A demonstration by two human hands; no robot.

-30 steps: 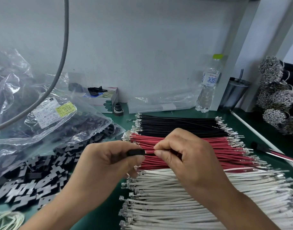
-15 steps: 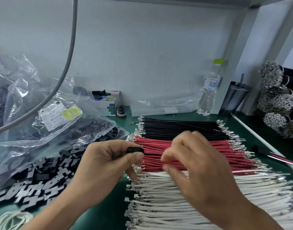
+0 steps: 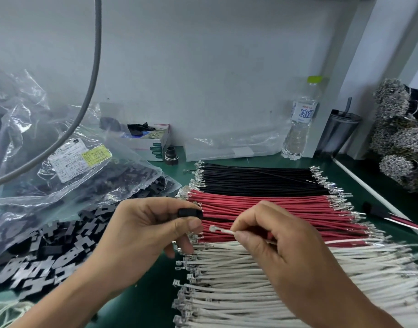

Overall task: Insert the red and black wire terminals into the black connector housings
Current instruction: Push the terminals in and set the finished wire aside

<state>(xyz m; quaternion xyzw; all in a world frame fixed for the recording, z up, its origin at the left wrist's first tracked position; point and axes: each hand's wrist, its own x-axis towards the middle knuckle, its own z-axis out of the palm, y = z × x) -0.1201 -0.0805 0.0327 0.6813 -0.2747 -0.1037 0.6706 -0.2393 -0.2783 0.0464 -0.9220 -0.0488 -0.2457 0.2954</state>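
Note:
My left hand (image 3: 146, 229) pinches a small black connector housing (image 3: 190, 213) between thumb and forefinger, its open end facing right. My right hand (image 3: 279, 249) pinches a white wire (image 3: 223, 231) near its metal terminal, the tip pointing left and a short gap below and right of the housing. Under both hands lie flat rows of black wires (image 3: 257, 179), red wires (image 3: 286, 205) and white wires (image 3: 238, 280) on the green mat. A heap of loose black housings (image 3: 44, 252) lies to the left.
A clear plastic bag (image 3: 68, 171) of black parts lies at the left under a grey cable (image 3: 94, 74). A small box (image 3: 151, 143), a water bottle (image 3: 300, 124) and a dark cup (image 3: 338, 133) stand along the back wall. Bundled terminals (image 3: 397, 136) are stacked at the right.
My right hand drew back from the housing, dipped toward the wire rows and now holds a white wire. My left hand kept hold of the housing.

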